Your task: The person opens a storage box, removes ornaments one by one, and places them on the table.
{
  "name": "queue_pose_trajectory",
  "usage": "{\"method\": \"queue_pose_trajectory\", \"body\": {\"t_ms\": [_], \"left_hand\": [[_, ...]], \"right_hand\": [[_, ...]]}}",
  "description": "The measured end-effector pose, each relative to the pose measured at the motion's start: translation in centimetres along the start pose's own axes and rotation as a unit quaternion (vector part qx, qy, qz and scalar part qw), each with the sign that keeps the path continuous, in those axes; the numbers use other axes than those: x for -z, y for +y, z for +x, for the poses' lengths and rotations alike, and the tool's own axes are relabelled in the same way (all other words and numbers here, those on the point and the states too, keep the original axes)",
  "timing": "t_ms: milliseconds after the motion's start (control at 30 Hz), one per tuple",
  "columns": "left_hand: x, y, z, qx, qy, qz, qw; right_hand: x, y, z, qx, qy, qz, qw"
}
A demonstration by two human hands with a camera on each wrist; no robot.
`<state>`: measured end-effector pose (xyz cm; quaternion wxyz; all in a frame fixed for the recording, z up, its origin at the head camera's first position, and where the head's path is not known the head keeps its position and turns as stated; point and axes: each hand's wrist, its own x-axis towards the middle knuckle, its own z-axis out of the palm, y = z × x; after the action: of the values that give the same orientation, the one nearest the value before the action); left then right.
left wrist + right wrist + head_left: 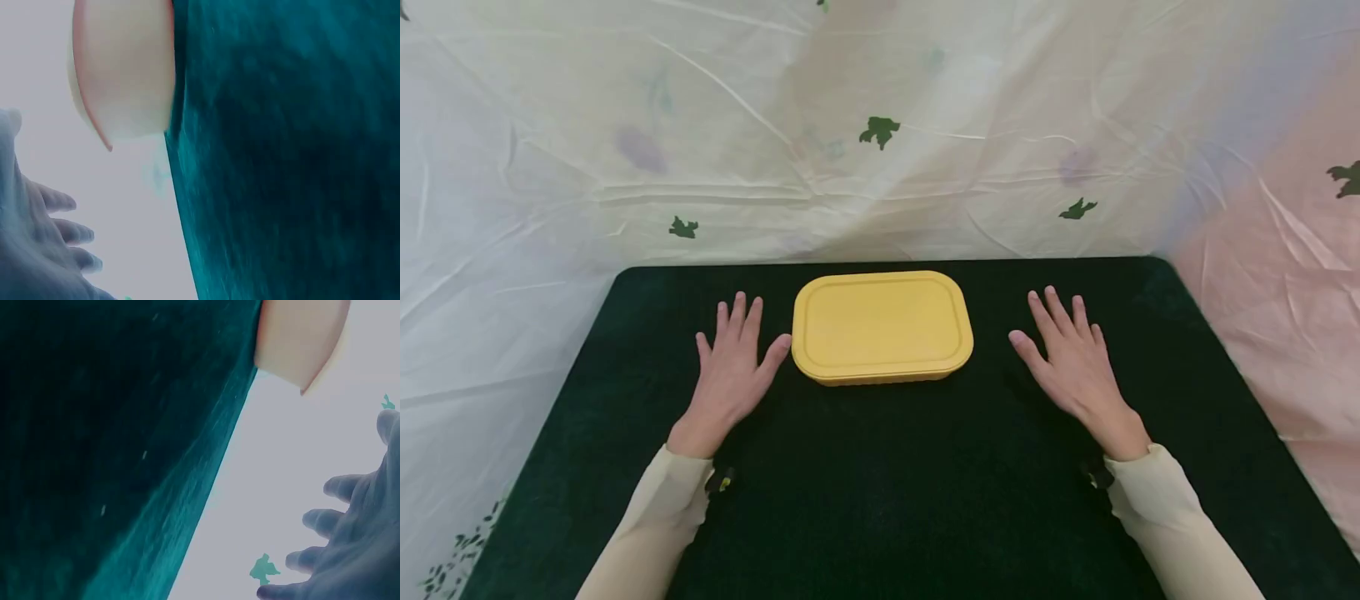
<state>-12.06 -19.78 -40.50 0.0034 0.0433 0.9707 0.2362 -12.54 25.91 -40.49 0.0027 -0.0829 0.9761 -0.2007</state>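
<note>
Both hands, left [730, 373] and right [1073, 365], flank the yellow lidded box [883, 327] with fingers outspread, the left nearer.

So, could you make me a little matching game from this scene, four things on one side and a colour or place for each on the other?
1. box
2. table
3. left hand
4. right hand

A. farther from the box
B. dark green
C. nearer the box
D. yellow

Pairs: 1-D, 2-B, 3-C, 4-A
</note>
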Motion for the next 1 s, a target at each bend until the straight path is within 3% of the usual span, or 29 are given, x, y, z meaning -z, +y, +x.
{"method": "queue_pose_trajectory", "body": {"t_ms": [500, 833, 1000], "left_hand": [[-1.3, 2.5, 0.6, 0.005, -0.034, -0.097, 0.9947], [-1.7, 2.6, 1.2, 0.024, -0.03, -0.153, 0.9875], [-1.8, 2.5, 1.4, 0.031, -0.026, -0.162, 0.9859]], "right_hand": [[-1.2, -2.0, 0.7, 0.01, -0.009, 0.076, 0.997], [-2.1, -3.0, 1.5, 0.018, -0.026, 0.163, 0.986], [-2.3, -3.5, 1.9, 0.009, -0.037, 0.174, 0.984]]}}
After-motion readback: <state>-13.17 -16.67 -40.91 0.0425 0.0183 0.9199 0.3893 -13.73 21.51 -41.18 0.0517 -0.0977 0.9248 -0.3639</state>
